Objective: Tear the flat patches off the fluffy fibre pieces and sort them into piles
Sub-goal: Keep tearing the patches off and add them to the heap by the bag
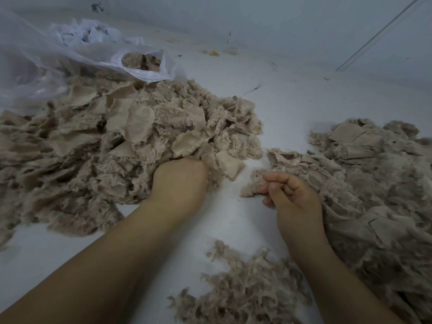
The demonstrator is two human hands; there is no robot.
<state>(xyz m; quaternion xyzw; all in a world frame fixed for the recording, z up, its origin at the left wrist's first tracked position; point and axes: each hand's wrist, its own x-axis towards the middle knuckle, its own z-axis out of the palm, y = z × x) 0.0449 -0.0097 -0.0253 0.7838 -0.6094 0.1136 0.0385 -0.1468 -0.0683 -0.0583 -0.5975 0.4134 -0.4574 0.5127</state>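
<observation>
A big heap of beige fluffy fibre pieces (112, 146) with flat patches still on them fills the left and centre of the white surface. My left hand (180, 181) is dug into its near edge, fingers hidden in the fluff and closed on a piece. My right hand (289, 197) hovers beside a second pile (364, 183) on the right, fingers curled, thumb and fingertips touching a small fluffy piece (253, 185) at that pile's edge. A smaller pile of loose fluff (245, 288) lies near me, between my forearms.
A clear plastic bag (145, 69) holding more beige fibre lies at the back left, with crumpled white plastic (86, 33) behind it. A wall (280, 24) rises at the back. Small scraps (214, 53) dot the white surface (287, 108) near the wall.
</observation>
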